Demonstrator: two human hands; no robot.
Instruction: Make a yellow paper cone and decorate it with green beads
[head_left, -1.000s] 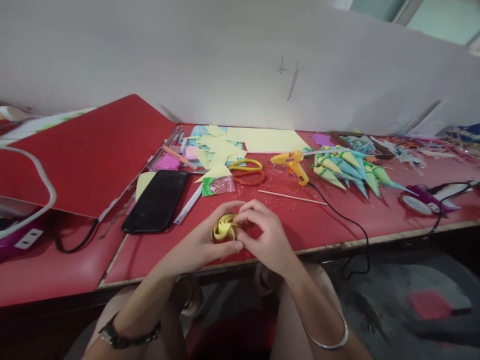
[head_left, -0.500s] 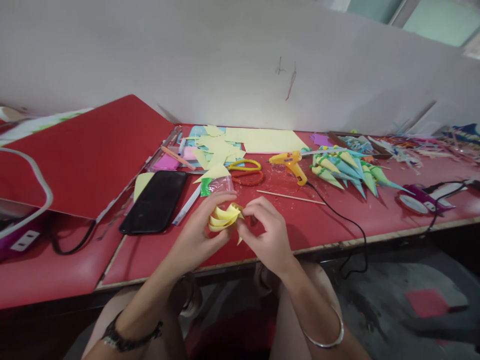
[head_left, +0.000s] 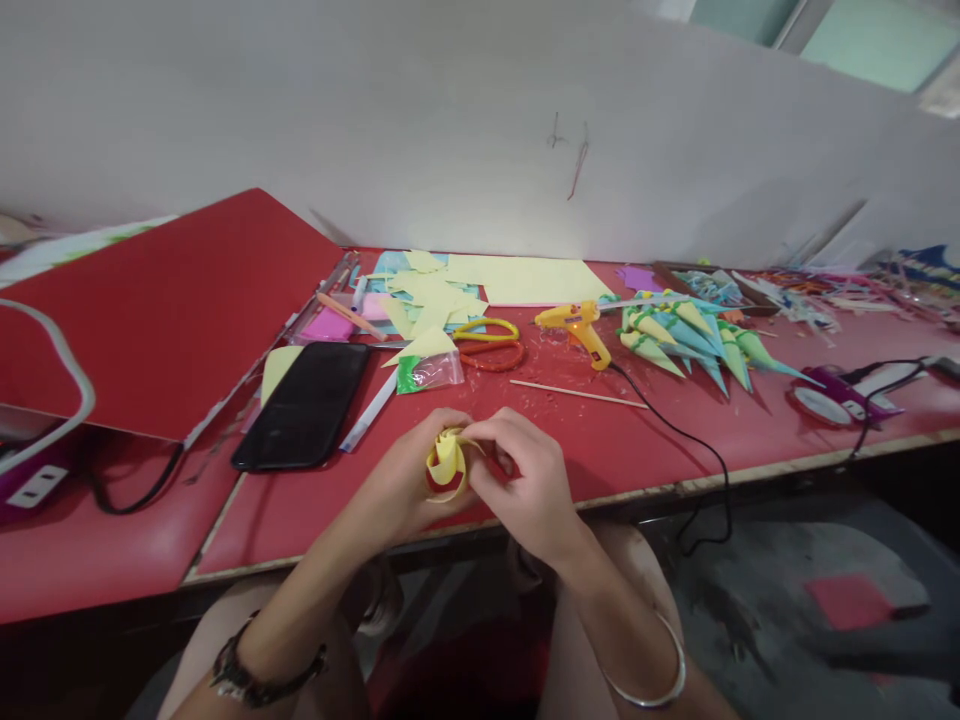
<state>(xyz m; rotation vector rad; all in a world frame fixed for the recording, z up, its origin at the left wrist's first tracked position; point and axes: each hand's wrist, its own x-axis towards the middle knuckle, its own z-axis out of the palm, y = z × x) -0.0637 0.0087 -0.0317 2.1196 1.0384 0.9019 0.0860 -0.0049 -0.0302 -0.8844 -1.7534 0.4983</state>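
Now the yellow paper (head_left: 448, 456) shows its hole; I seem to be shaping it, left hand (head_left: 405, 475) cupping, right hand (head_left: 531, 478) pinching its end.

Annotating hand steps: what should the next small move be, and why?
Probably fold the protruding end of the yellow paper inward with the right hand, bracing the paper in the left hand. The left hand cups the curled paper, and a thin end sticks out toward the right hand; whether that hand pinches it is hard to tell.
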